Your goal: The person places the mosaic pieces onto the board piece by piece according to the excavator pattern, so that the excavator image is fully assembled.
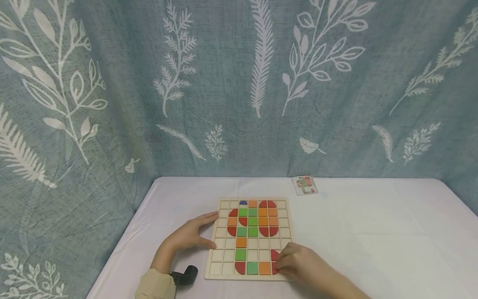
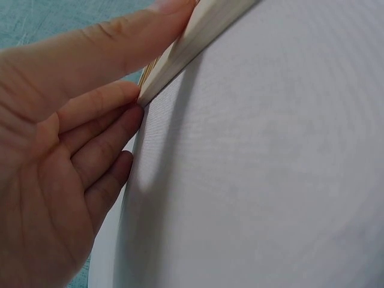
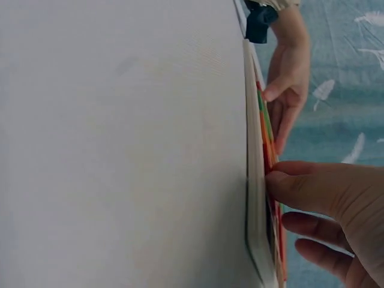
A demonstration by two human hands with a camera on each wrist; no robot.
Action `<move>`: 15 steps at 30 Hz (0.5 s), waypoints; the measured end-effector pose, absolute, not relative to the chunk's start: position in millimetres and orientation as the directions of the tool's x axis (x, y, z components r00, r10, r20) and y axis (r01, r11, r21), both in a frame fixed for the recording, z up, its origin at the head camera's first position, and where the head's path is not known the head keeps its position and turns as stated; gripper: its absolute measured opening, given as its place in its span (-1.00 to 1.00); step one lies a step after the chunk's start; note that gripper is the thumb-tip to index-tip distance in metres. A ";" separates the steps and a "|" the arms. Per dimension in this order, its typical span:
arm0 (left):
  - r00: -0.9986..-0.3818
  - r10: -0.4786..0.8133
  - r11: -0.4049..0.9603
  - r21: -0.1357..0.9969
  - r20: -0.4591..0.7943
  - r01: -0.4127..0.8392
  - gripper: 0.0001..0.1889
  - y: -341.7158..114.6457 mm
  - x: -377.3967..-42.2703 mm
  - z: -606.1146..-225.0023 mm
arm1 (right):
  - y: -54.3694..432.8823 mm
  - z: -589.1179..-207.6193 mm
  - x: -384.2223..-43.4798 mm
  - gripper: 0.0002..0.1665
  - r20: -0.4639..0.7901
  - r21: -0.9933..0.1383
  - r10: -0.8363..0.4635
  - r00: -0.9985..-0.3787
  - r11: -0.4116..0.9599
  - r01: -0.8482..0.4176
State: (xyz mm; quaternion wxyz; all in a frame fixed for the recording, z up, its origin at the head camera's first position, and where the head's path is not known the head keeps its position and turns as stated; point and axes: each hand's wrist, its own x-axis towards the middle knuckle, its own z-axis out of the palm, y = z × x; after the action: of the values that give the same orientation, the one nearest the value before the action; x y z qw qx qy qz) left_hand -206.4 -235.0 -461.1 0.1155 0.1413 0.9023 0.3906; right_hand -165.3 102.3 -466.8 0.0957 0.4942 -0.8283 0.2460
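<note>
A wooden grid board (image 1: 229, 243) lies on the table, its cells partly filled with flat coloured tiles. The right hand (image 1: 301, 264) is over the board's lower right corner, thumb and fingertips together on a red quarter-circle tile (image 1: 274, 269) that they partly cover. Just above that tile sits another red rounded tile (image 1: 274, 255). At the board's left edge, the left hand (image 1: 190, 233) rests with fingers spread and extended. In the left wrist view its thumb (image 2: 129, 42) lies over the board's edge (image 2: 180, 57), the fingers touching the side.
A small pattern card (image 1: 305, 185) with a coloured design lies at the back, beyond the board's upper right corner. A black wrist device (image 1: 185, 275) sits at the left sleeve. Behind the white table (image 1: 373, 224) hangs a leaf-printed blue-green curtain (image 1: 231, 104).
</note>
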 end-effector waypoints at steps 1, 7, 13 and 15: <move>-0.934 0.344 0.655 0.738 -0.098 0.164 -0.02 -234.8 -206.5 -461.2 | 102.3 -466.5 -166.2 -0.91 0.402 -0.298 -0.779 -0.481 0.386 -0.873; -0.933 0.348 0.655 0.735 -0.091 0.173 -0.03 -234.2 -207.3 -461.8 | 101.7 -465.5 -168.4 -0.87 0.356 -0.283 -0.814 -0.460 0.375 -0.883; -0.936 0.339 0.659 0.733 -0.095 0.165 -0.03 -234.1 -207.5 -462.5 | 100.9 -466.8 -167.7 -0.87 0.316 -0.324 -0.819 -0.479 0.382 -0.866; -0.939 0.329 0.665 0.731 -0.098 0.157 -0.03 -234.0 -207.4 -463.3 | 100.9 -468.6 -167.6 -0.88 0.352 -0.296 -0.816 -0.458 0.367 -0.882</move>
State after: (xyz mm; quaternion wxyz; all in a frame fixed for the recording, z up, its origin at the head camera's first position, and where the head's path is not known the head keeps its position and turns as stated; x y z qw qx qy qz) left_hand -207.4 -234.0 -463.3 0.1112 0.1340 0.9055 0.3869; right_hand -167.6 100.9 -468.6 0.0728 0.5153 -0.8236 0.2253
